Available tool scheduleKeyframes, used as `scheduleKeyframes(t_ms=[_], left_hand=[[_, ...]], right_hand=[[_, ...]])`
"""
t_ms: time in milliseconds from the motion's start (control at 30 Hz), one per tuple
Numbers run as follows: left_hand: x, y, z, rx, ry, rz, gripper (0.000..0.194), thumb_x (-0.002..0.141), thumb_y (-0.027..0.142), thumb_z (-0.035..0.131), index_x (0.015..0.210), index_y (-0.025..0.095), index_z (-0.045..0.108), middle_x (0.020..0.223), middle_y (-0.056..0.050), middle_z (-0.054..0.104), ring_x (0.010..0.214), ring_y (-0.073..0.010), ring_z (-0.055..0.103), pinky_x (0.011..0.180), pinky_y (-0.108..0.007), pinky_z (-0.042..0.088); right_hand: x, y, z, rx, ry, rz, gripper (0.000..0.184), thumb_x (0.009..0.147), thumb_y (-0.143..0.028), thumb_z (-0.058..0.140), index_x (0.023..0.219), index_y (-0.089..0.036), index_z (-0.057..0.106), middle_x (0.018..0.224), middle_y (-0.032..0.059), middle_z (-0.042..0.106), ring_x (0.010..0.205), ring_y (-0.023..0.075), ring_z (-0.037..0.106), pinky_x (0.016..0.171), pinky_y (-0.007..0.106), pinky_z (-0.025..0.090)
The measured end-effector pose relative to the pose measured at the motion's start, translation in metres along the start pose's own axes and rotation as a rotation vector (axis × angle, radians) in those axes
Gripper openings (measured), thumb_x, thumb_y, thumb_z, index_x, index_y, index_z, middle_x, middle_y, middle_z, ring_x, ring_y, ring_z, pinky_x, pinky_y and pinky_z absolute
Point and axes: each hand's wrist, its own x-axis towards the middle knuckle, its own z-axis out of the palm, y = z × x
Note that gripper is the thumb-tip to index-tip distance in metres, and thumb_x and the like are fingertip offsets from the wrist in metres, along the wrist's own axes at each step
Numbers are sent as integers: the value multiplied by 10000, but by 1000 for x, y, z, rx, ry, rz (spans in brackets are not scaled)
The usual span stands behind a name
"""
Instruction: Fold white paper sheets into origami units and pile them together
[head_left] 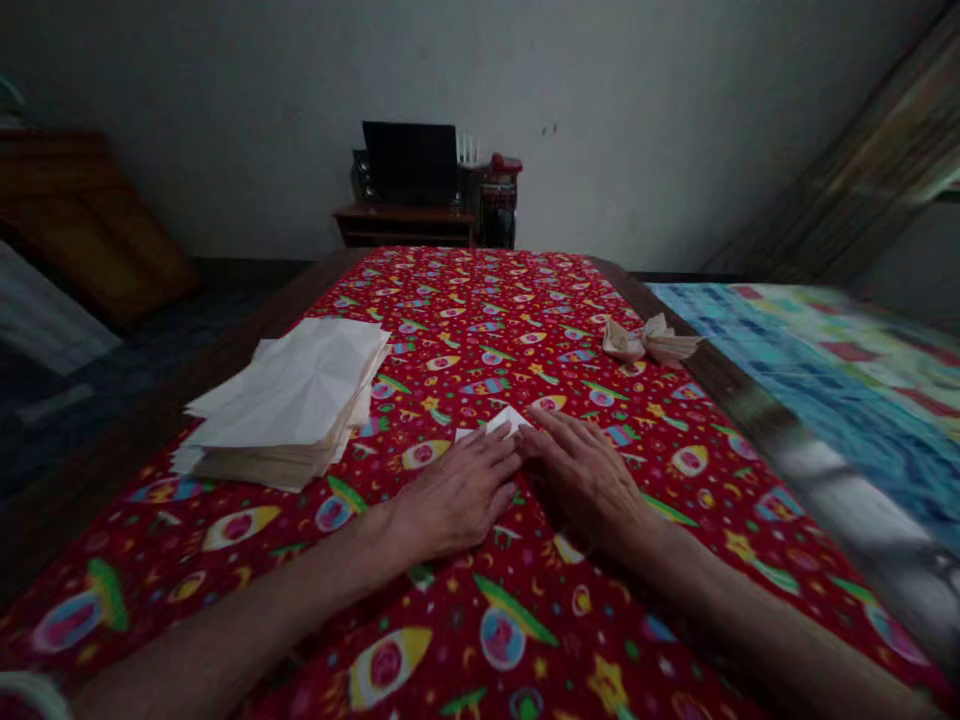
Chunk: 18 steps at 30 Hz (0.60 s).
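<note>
My left hand and my right hand lie flat and close together on a red printed cloth. A small piece of white paper sits just beyond them, with my right fingertips resting on it and most of its lower part hidden by my fingers. To the left of my left hand lies a thick stack of creased white paper. A folded cream paper shape sits far off to the right, out of reach of my fingers.
The cloth covers a table with a dark wooden edge. A blue-patterned blanket lies beyond the right edge. A low wooden stand holds a dark screen against the back wall.
</note>
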Motion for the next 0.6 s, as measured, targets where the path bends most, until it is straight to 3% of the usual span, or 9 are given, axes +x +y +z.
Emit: scheduleKeyframes(t_ms=[133, 233, 400, 600], left_hand=[[1, 1, 0, 15, 14, -6, 449, 951, 290, 331, 1360, 111, 385, 1435, -108, 401, 1375, -217, 266, 1130, -373, 229], [0, -1, 0, 28, -5, -15, 482, 958, 307, 324, 1404, 124, 317, 1477, -88, 333, 1379, -215, 257, 1127, -375, 229], [-8, -8, -2, 41, -20, -15, 453, 961, 308, 330, 1396, 182, 339, 1489, -46, 310, 1387, -177, 239, 1132, -358, 210], [-21, -14, -7, 68, 31, -64, 417, 954, 272, 341, 1361, 201, 401, 1450, -32, 383, 1356, -156, 314, 1121, -358, 245]], right_hand=[[-7, -6, 1, 15, -89, -63, 451, 923, -148, 355, 1369, -103, 403, 1390, 128, 453, 1287, 201, 407, 1085, 439, 322], [-13, -9, -7, -53, -131, -7, 473, 954, -279, 362, 1395, -107, 363, 1416, 113, 417, 1324, 213, 353, 1116, 483, 244], [-20, -8, -16, -75, -200, 0, 491, 967, -341, 332, 1402, -115, 353, 1435, 102, 381, 1350, 216, 302, 1114, 494, 232], [-24, -6, -16, -83, -184, 27, 463, 974, -326, 320, 1387, -126, 378, 1419, 93, 405, 1341, 214, 321, 1110, 503, 222]])
